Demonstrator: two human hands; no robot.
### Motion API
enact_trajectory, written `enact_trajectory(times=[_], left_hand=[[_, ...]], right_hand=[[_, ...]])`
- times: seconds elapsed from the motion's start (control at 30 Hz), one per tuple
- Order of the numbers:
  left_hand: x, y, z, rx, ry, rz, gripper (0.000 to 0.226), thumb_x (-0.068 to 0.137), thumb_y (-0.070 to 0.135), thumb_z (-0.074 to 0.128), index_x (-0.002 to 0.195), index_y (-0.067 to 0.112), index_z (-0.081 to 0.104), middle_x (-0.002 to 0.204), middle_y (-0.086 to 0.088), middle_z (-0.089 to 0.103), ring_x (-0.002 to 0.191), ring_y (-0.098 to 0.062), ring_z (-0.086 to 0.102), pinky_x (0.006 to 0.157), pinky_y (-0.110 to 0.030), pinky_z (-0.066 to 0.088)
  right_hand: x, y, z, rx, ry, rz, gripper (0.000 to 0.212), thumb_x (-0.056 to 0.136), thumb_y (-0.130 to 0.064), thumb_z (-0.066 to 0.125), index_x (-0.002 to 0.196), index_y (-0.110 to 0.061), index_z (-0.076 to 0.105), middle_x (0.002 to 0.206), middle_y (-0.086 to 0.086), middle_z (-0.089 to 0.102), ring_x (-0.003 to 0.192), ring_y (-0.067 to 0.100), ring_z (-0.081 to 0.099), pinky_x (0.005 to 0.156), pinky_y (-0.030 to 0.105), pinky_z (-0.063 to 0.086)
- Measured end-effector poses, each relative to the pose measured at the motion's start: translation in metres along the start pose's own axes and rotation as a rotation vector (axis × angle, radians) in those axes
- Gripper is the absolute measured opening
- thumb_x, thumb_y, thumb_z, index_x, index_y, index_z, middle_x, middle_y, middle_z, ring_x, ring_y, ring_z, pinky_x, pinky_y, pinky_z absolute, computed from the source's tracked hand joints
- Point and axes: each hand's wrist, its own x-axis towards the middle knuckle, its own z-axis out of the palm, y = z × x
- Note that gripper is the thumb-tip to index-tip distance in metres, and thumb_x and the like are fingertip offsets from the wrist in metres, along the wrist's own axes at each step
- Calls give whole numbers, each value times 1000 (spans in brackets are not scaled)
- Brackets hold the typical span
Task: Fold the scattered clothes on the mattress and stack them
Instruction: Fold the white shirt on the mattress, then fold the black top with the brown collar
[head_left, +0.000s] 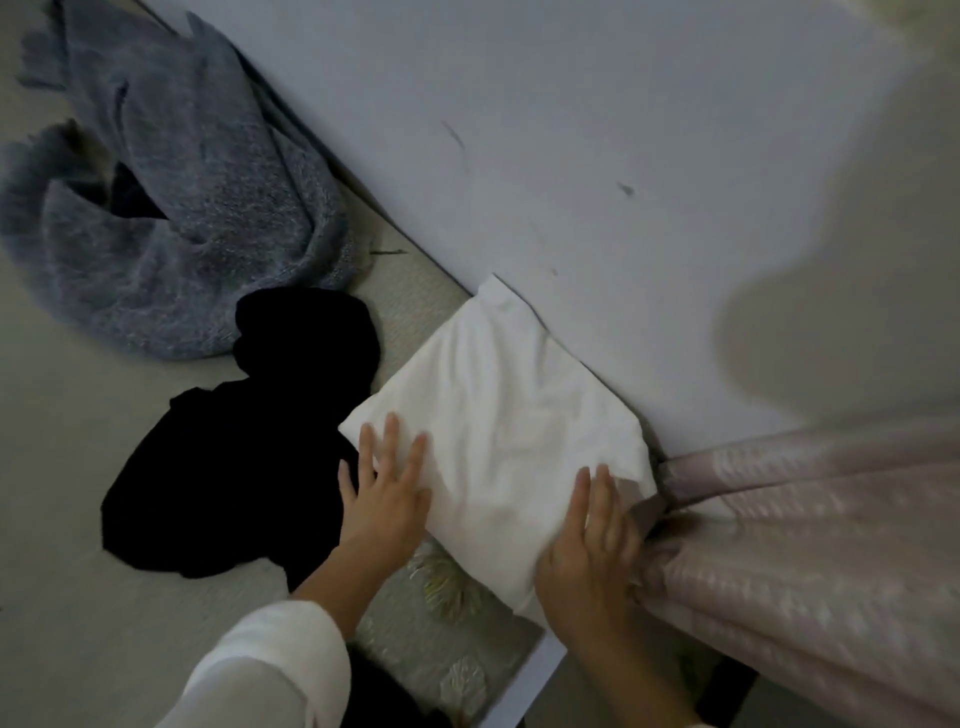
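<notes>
A folded white garment (498, 415) lies on the mattress (62, 441) against the wall. My left hand (387, 493) rests flat on its near left edge with fingers straight and spread. At its near right corner my right hand (592, 545) presses down flat. A crumpled black garment (234, 467) lies just left of the white one, partly under my left wrist. Further back at the left sits a rumpled grey-blue knitted garment (171, 208).
A pale wall (571, 130) runs diagonally along the mattress's far side. A pinkish patterned curtain (805, 545) hangs at the right, touching the white garment's corner and my right hand. A floral patterned sheet (447, 623) shows between my arms.
</notes>
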Motion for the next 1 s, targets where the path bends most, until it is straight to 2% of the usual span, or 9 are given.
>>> enact_trajectory(times=[0.17,0.23,0.3,0.37,0.47,0.6,0.8,0.87,1.0], left_hand=[[5,-11,-2,10,15,26,67,99,47,27,148,34,-17,148,-6,-41,137,-34,-35,115,-53,-7],[7,-14,-3,50,4,26,67,99,48,26,148,33,-18,147,-8,-43,137,-36,-35,115,-52,-5],[7,-17,-6,77,-23,39,68,99,48,25,148,32,-19,142,-7,-47,136,-36,-35,116,-50,-3],[8,-17,-10,66,-65,45,68,99,47,29,149,33,-16,144,-7,-46,137,-35,-34,117,-48,0],[11,-17,-20,2,-122,36,72,97,43,40,151,35,-6,152,-5,-36,139,-33,-31,117,-48,5],[11,-24,-27,12,-131,48,68,96,39,42,151,39,2,155,-2,-30,142,-30,-26,118,-49,6],[11,-29,-18,-38,-63,64,63,97,39,39,150,41,5,155,1,-28,142,-27,-26,119,-44,5],[13,-31,-14,-87,-25,59,61,97,38,40,150,42,10,157,2,-25,143,-26,-25,119,-41,4],[17,-33,-9,-158,10,68,61,95,36,44,149,42,16,158,4,-19,143,-23,-24,119,-39,2]], right_hand=[[16,-2,6,-23,-104,-122,81,70,-12,43,147,0,23,156,22,15,144,33,13,116,43,4],[33,8,5,54,-253,15,80,88,-26,47,152,-7,4,159,16,-6,146,28,-5,119,39,-3],[53,25,2,91,-415,216,88,92,-47,48,152,-12,-6,159,11,-14,147,25,-9,120,43,1],[66,35,-4,3,-511,274,91,91,-56,46,152,-11,-6,160,9,-11,147,25,-4,118,47,10],[71,19,-13,-59,-446,276,92,89,-46,51,151,-6,-4,160,11,-8,147,27,-4,116,48,12],[86,-18,-22,-50,-264,13,80,92,-31,48,152,-13,-2,160,5,-11,147,22,-10,117,44,2],[172,-58,-23,-28,-157,-378,76,95,-40,46,153,-17,2,161,-1,-3,148,16,-4,118,37,3],[201,-63,-14,-47,-212,-440,79,94,-43,46,153,-17,0,161,-3,-3,148,13,-3,117,33,4],[226,-66,10,8,-426,-392,86,92,-49,51,154,-16,1,161,-1,-4,148,13,0,119,34,7]])
